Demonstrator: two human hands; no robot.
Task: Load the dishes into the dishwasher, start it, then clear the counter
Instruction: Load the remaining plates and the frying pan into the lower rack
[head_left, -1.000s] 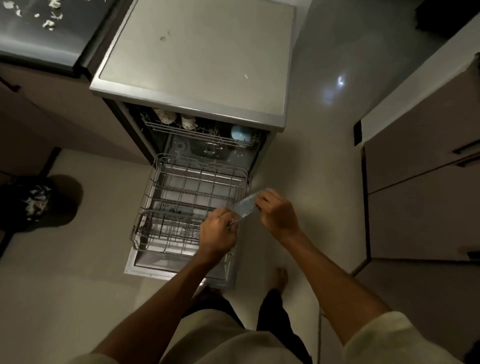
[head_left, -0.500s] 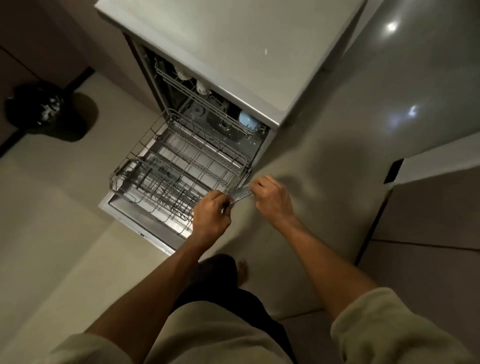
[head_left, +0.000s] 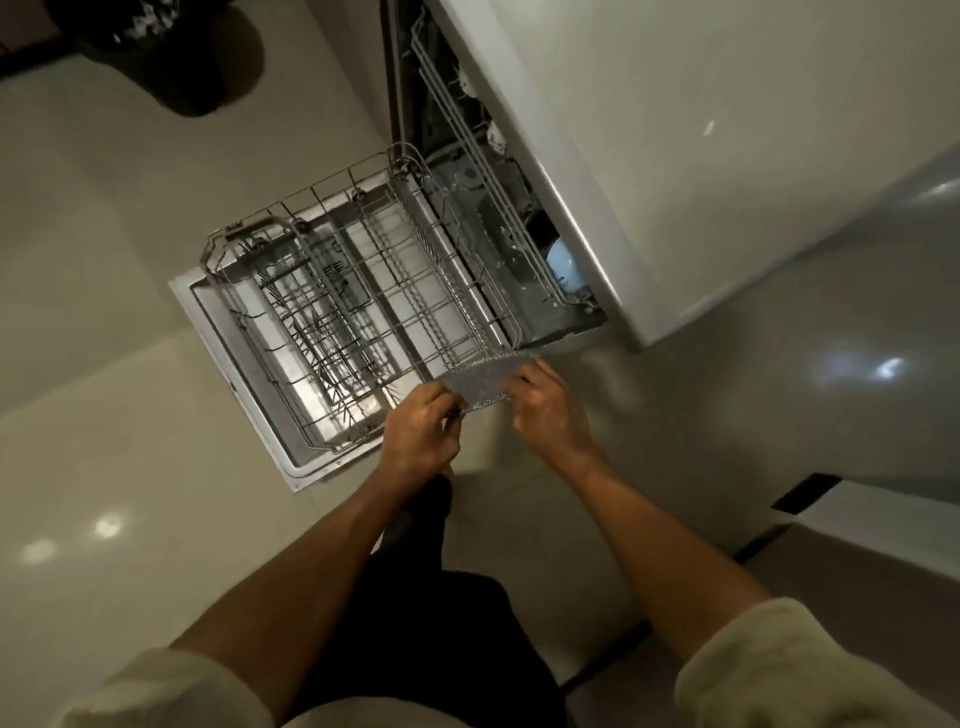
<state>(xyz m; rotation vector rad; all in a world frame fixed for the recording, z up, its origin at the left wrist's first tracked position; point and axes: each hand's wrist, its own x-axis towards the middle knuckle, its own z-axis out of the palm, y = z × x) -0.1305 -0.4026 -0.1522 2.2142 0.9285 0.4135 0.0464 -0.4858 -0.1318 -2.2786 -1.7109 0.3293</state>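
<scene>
The dishwasher (head_left: 582, 249) stands open with its door (head_left: 228, 353) lowered. Its wire lower rack (head_left: 363, 306) is pulled out over the door and holds no dishes that I can see. Both hands hold a flat, speckled grey dish (head_left: 485, 379) at the rack's near right corner. My left hand (head_left: 423, 436) pinches its near end, and my right hand (head_left: 545, 402) grips its right side. Deeper inside, the upper rack (head_left: 467, 130) carries white cups and a light blue cup (head_left: 563, 262).
The pale counter top (head_left: 701, 130) runs over the dishwasher at the upper right. A dark bag (head_left: 171, 57) lies on the floor at the upper left. Brown cabinets (head_left: 857, 561) line the right side. My legs stand just below the door.
The view has swung, so the dishwasher now sits tilted toward the upper right. Both hands keep hold of the grey dish at the rack's near right corner.
</scene>
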